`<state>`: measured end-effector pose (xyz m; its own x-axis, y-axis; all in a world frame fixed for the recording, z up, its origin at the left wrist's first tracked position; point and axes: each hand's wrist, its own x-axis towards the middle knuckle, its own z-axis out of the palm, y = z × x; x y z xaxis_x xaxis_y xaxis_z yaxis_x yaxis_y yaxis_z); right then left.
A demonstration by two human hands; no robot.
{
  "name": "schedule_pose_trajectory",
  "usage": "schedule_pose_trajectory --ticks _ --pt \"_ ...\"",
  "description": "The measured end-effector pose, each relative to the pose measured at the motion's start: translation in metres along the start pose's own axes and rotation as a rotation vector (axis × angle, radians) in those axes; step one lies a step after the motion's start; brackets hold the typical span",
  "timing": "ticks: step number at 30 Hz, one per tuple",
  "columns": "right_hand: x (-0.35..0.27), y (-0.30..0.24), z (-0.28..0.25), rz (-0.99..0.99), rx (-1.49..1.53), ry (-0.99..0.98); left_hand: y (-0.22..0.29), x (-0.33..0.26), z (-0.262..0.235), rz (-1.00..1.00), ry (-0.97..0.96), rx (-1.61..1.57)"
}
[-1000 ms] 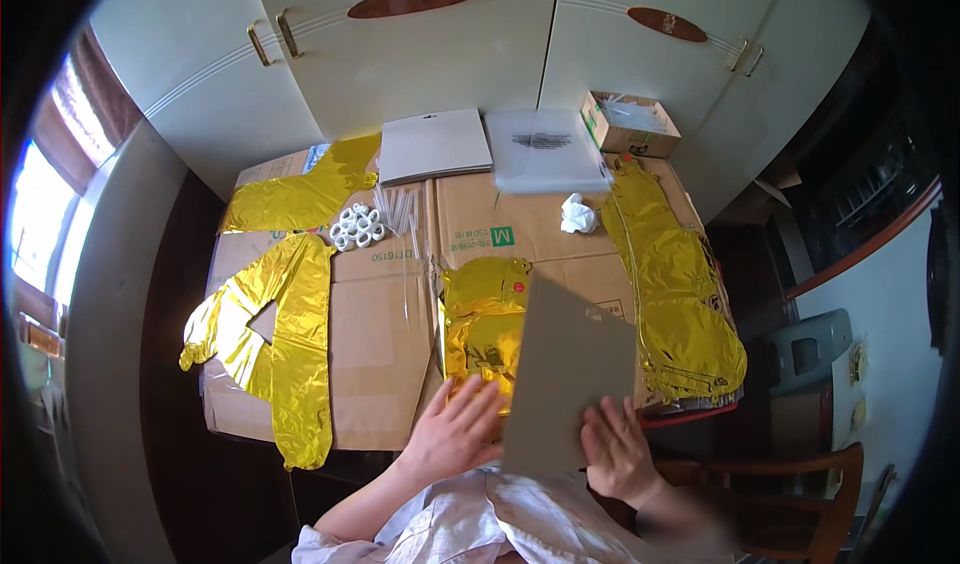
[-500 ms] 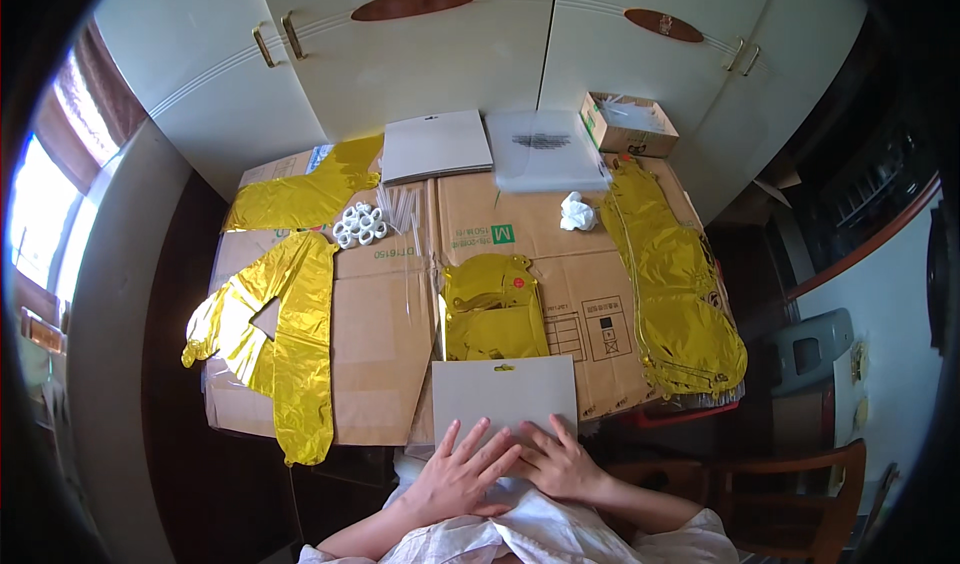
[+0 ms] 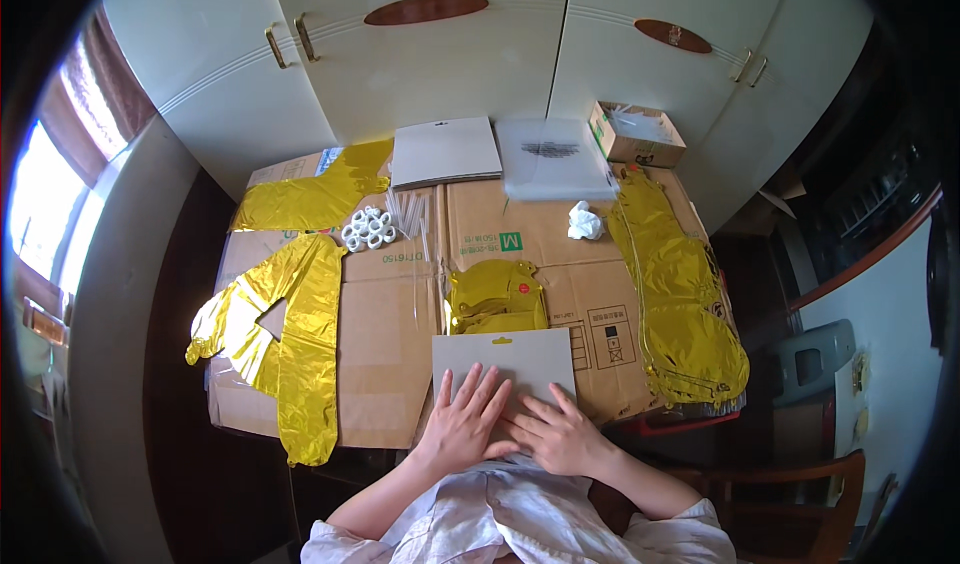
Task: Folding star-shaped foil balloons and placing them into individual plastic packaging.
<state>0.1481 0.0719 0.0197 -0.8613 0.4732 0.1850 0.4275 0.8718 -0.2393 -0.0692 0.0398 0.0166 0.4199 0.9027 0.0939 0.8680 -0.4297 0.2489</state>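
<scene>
- Centrally, close in: flat grey rectangular card [image 3: 510,357], directly under both hands; far edge running side to side, near edge hidden by hands, so long axis uncertain.
- Left hand [image 3: 465,424] palm down over left and middle of card, fingers fanned and pointing away, reaching farther forward than right.
- Right hand [image 3: 558,437] over right part, fingers parted, slanting inward; close beside left, contact between them unclear.
- Both sets of fingers extended, not closed around any edge; cannot tell pressure, or anything gripped underneath.
- Just beyond far edge: folded pad of shiny gold foil [image 3: 495,299], near part hidden by card; closest obstacle forward.
- Underneath: brown corrugated cardboard sheet [image 3: 380,364], visible left and right of card.
- Well left: flat gold foil shape with triangular gap [image 3: 310,309]. Well right: long layered gold foil pile [image 3: 680,294]. Both clear of hands.
- Farther out, left to right: cluster of small white rings [image 3: 368,229], thin clear tubes [image 3: 405,212], stack of grey cards [image 3: 446,154], clear plastic sleeves [image 3: 556,159], crumpled white tissue [image 3: 585,222], open cardboard box [image 3: 650,151].
</scene>
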Motion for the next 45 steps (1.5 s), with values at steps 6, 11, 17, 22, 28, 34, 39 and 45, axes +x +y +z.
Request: schedule_pose_trajectory --ticks 6,11,17,22,28,34,39,45 --pt "0.001 0.013 0.0 -0.006 0.049 -0.057 -0.01 0.021 0.005 -0.043 0.02 0.1" --pt "0.007 0.021 -0.007 0.025 0.214 0.005 -0.011 0.03 0.006 -0.064 0.036 0.11" --pt "0.047 0.077 -0.017 0.208 0.292 0.188 -0.009 0.033 -0.001 -0.099 0.033 0.098" --pt "0.112 0.159 0.012 0.299 0.239 0.259 -0.006 0.04 -0.003 -0.098 0.046 0.098" --pt "0.17 0.173 -0.008 0.493 0.285 -0.07 -0.008 0.041 -0.002 -0.107 0.057 0.088" --pt "0.19 0.18 -0.03 0.578 0.609 -0.446 -0.008 0.04 -0.002 -0.112 0.052 0.077" --pt "0.182 0.18 -0.033 0.405 0.463 -0.364 -0.008 0.04 0.0 -0.112 0.051 0.077" --pt "0.166 0.166 -0.033 0.471 0.586 -0.223 -0.007 0.04 -0.001 -0.117 0.066 0.082"
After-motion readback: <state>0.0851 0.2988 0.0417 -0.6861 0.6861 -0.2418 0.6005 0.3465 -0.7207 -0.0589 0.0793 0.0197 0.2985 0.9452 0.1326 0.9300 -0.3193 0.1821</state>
